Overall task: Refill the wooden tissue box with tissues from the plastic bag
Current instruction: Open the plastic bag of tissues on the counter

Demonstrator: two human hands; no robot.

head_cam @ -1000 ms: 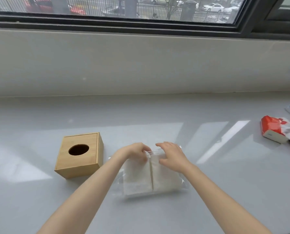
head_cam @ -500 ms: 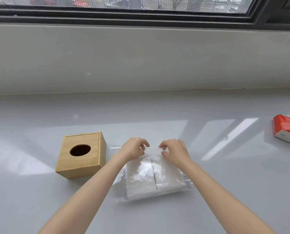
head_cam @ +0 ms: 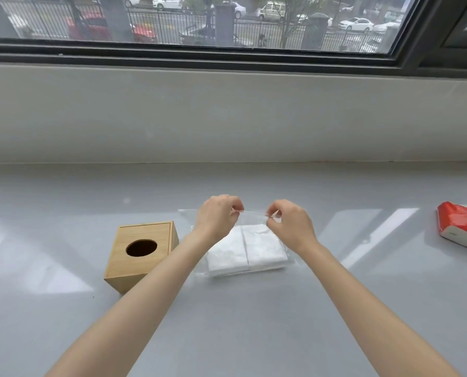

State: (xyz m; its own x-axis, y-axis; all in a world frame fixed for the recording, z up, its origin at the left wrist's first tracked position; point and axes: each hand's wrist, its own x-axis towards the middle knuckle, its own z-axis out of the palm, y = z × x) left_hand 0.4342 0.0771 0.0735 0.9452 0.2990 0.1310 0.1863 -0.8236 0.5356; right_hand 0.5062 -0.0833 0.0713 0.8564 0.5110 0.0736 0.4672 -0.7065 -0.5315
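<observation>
Grey counter [head_cam: 254,322]: plastic bag [head_cam: 251,221] holds tissues [head_cam: 262,244]; wooden tissue box [head_cam: 141,254] beside.

Sunlit grey counter [head_cam: 254,322] beneath a dark-framed window [head_cam: 199,23] facing parked cars.

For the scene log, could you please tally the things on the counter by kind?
Wooden tissue box: 1
Clear plastic bag, far edge pinched by the left hand and right hand: 1
White tissue stacks in the bag: 2
Red-and-white tissue pack: 1
Total: 5
</observation>
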